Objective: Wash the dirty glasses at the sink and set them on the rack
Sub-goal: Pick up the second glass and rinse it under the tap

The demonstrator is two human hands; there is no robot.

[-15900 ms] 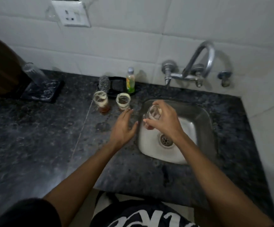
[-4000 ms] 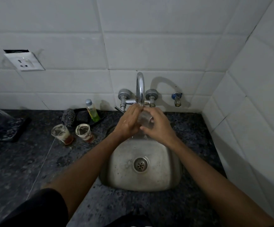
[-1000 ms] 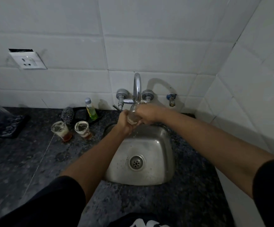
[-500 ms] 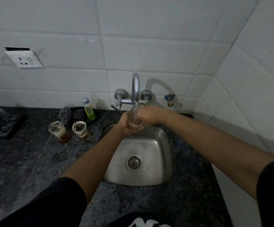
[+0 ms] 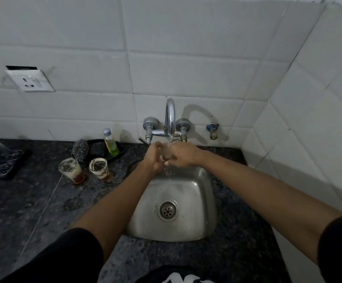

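Under the chrome tap [image 5: 170, 117], over the back of the steel sink [image 5: 186, 225], both my hands close around one small clear glass [image 5: 166, 153]. My left hand [image 5: 155, 158] grips it from the left and my right hand [image 5: 181, 154] from the right, so most of the glass is hidden. Water runs from the spout onto it and drips into the basin. Two dirty glasses with brown dregs stand on the counter left of the sink, one [image 5: 71, 170] further left, the other [image 5: 100, 168] nearer. The dark rack [image 5: 0, 162] lies at the far left edge.
A green soap bottle [image 5: 111, 142], a steel scrubber [image 5: 80, 149] and a black dish [image 5: 98, 150] sit against the wall behind the dirty glasses. A wall socket [image 5: 30, 81] hangs at upper left. A small extra valve [image 5: 213, 130] is right of the tap. Tiled wall closes the right side.
Over the last second my hands stay under the tap with the glass, shifting slightly around it. Earlier, my right hand held the glass over the sink with the tap swung aside.
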